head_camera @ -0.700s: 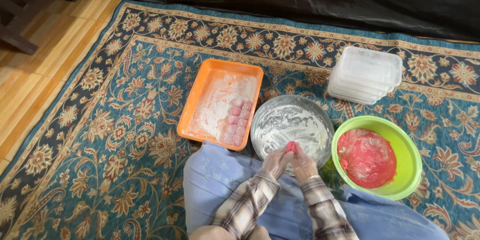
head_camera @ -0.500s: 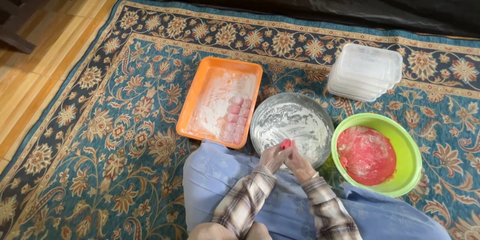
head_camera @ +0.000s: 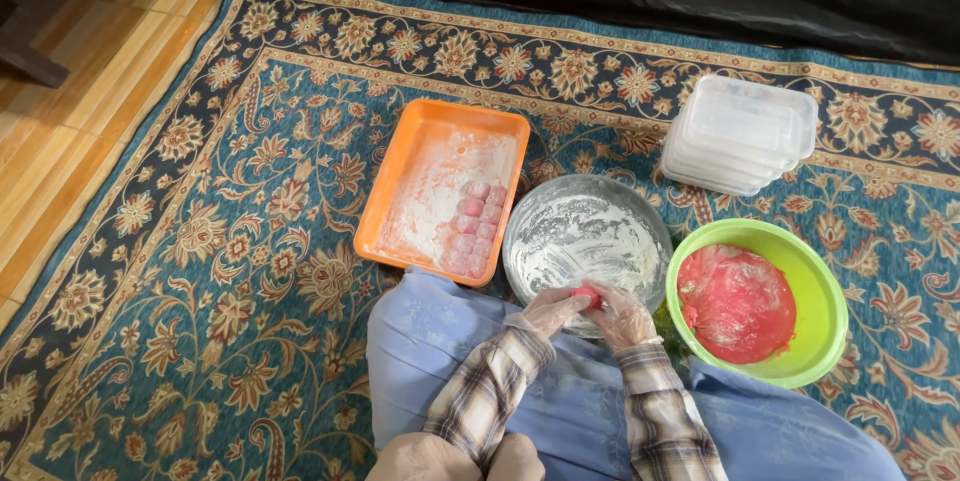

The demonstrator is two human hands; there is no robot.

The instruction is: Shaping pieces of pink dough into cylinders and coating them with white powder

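Both gloved hands point(head_camera: 585, 306) pinching soft pink dough ball point(head_camera: 586, 294), over floured round metal pan point(head_camera: 585, 237).

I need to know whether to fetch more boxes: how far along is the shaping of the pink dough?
Done: about eight floured pink pieces sit in two rows in the orange tray. In hand: the left hand and right hand press one pink lump over the floured metal pan. Left: a good mass of pink dough remains in the green bowl, and the stacked clear boxes look unused.
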